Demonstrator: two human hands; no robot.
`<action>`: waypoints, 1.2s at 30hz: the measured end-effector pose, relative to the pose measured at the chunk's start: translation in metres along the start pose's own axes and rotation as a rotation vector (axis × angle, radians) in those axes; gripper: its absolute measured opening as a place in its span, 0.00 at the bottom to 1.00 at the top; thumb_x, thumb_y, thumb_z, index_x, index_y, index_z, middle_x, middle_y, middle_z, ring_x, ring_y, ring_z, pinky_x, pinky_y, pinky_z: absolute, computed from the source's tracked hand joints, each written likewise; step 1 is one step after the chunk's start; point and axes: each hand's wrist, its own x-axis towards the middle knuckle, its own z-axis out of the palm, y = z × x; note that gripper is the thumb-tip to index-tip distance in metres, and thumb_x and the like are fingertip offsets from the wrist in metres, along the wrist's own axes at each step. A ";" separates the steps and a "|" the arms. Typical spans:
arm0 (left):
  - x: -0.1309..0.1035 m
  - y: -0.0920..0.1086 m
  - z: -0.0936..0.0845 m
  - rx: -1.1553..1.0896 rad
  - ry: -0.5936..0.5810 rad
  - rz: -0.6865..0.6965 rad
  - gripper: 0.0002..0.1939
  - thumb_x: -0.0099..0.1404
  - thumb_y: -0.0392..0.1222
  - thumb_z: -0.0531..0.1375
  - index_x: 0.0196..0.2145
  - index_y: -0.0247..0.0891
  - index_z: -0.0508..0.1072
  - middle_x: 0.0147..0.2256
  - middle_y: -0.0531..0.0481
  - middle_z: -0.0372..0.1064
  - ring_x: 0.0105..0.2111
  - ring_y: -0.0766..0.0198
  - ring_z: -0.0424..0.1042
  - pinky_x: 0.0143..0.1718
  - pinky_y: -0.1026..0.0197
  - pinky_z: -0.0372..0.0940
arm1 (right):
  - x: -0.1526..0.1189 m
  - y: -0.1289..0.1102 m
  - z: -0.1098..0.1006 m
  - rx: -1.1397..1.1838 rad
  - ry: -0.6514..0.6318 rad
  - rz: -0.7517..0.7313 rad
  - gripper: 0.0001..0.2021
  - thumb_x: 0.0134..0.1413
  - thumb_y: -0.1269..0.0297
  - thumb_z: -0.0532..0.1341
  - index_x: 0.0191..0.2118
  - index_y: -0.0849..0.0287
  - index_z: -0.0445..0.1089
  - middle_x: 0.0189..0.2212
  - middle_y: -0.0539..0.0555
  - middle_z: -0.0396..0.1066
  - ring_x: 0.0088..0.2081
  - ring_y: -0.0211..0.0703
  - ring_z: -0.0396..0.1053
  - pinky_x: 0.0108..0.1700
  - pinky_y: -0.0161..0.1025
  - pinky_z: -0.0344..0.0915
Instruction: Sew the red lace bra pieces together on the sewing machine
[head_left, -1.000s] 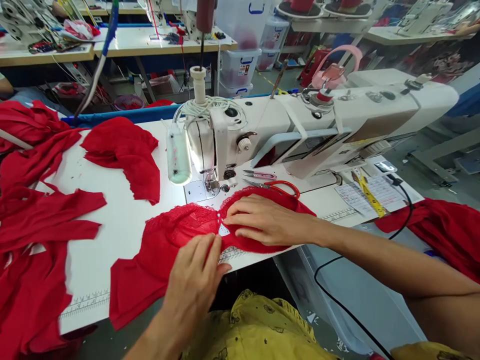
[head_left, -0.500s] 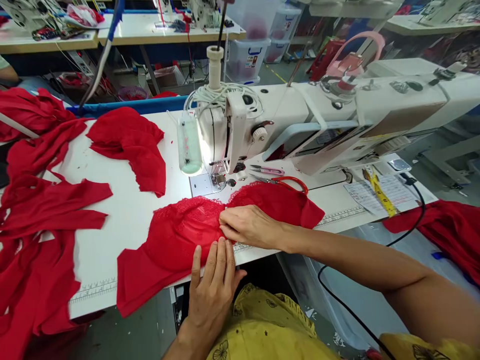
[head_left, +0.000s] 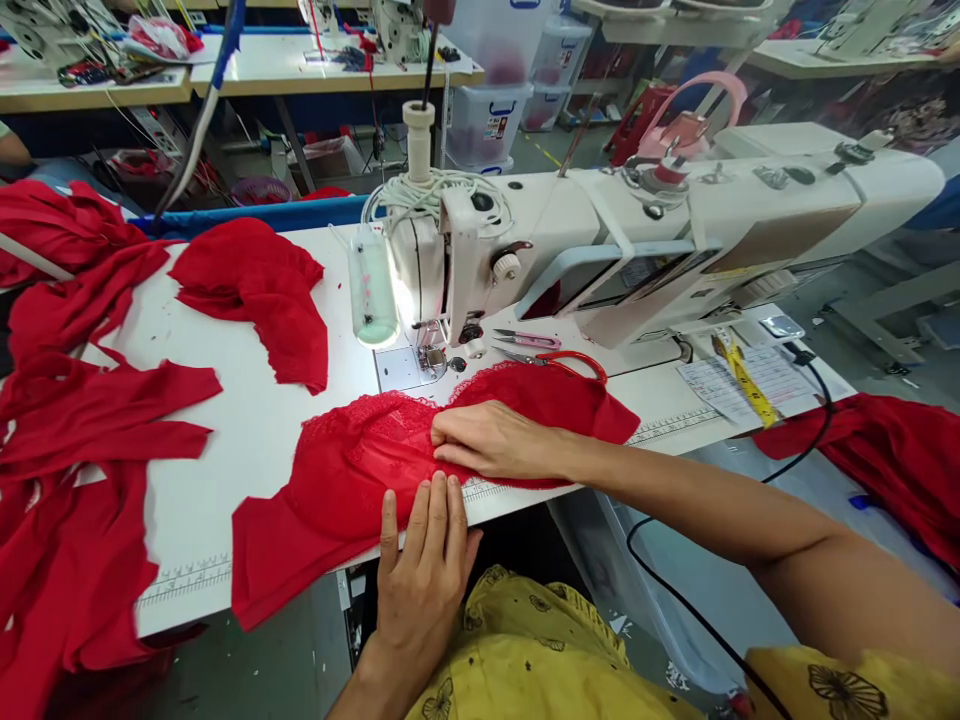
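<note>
A red lace bra (head_left: 337, 485) lies spread along the front of the white sewing table, one cup to the left and the other to the right. My right hand (head_left: 499, 440) is closed at its middle, fingertips curled in on the fabric between the cups. Stretched out flat, the fingers of my left hand (head_left: 424, 550) rest on the bra's lower edge by the table's front. Just behind the lace edge is the presser foot (head_left: 431, 362) of a sewing machine (head_left: 555, 235), with the fabric lying in front of it.
Pink-handled snips (head_left: 536, 340) and red-handled scissors (head_left: 574, 362) lie right of the needle area. More red fabric pieces (head_left: 270, 290) cover the left side. A yellow tape measure (head_left: 746, 385) rests on a paper sheet (head_left: 709, 385). A black cable (head_left: 675, 600) hangs at the right.
The view has shifted slightly. Both hands stay at nearly the same places on the bra, and the fabric lies almost as before.
</note>
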 end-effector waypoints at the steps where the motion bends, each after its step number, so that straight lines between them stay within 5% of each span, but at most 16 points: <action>1: 0.000 0.001 -0.001 -0.002 -0.001 -0.004 0.23 0.71 0.45 0.58 0.58 0.31 0.70 0.56 0.39 0.72 0.53 0.52 0.74 0.71 0.40 0.33 | 0.000 0.000 -0.003 0.023 -0.008 -0.004 0.06 0.68 0.64 0.55 0.38 0.59 0.63 0.31 0.51 0.68 0.30 0.38 0.60 0.31 0.36 0.48; 11: 0.003 0.008 -0.002 -0.047 0.060 -0.079 0.21 0.71 0.43 0.58 0.56 0.26 0.72 0.53 0.37 0.74 0.51 0.52 0.75 0.71 0.40 0.36 | 0.000 0.001 0.000 0.055 0.038 0.013 0.06 0.66 0.67 0.55 0.36 0.58 0.63 0.31 0.50 0.67 0.29 0.38 0.58 0.30 0.35 0.47; 16: 0.007 0.008 -0.009 -0.049 0.027 -0.107 0.19 0.72 0.42 0.56 0.56 0.28 0.73 0.53 0.39 0.75 0.50 0.53 0.75 0.70 0.39 0.34 | -0.010 0.007 -0.012 0.235 0.177 -0.027 0.06 0.66 0.70 0.54 0.38 0.59 0.67 0.35 0.53 0.71 0.36 0.40 0.66 0.39 0.36 0.59; 21: 0.010 0.009 -0.010 -0.096 0.007 -0.146 0.23 0.73 0.47 0.55 0.57 0.28 0.71 0.53 0.38 0.74 0.52 0.52 0.73 0.70 0.36 0.34 | -0.037 0.006 -0.021 0.165 0.333 0.030 0.08 0.67 0.68 0.54 0.41 0.58 0.71 0.38 0.55 0.72 0.40 0.42 0.69 0.42 0.38 0.64; 29: 0.018 0.014 -0.006 0.009 -0.065 -0.172 0.25 0.71 0.55 0.56 0.59 0.41 0.71 0.50 0.38 0.75 0.48 0.48 0.73 0.65 0.25 0.39 | -0.045 0.002 -0.015 0.020 0.202 0.140 0.06 0.65 0.63 0.60 0.43 0.58 0.71 0.40 0.54 0.72 0.43 0.43 0.67 0.38 0.37 0.63; 36: 0.016 0.013 -0.004 0.040 -0.071 -0.144 0.26 0.70 0.54 0.57 0.61 0.42 0.69 0.50 0.37 0.73 0.48 0.50 0.72 0.65 0.24 0.39 | -0.047 0.006 -0.022 -0.020 0.060 0.204 0.19 0.59 0.53 0.66 0.50 0.57 0.69 0.47 0.55 0.70 0.46 0.47 0.65 0.38 0.39 0.64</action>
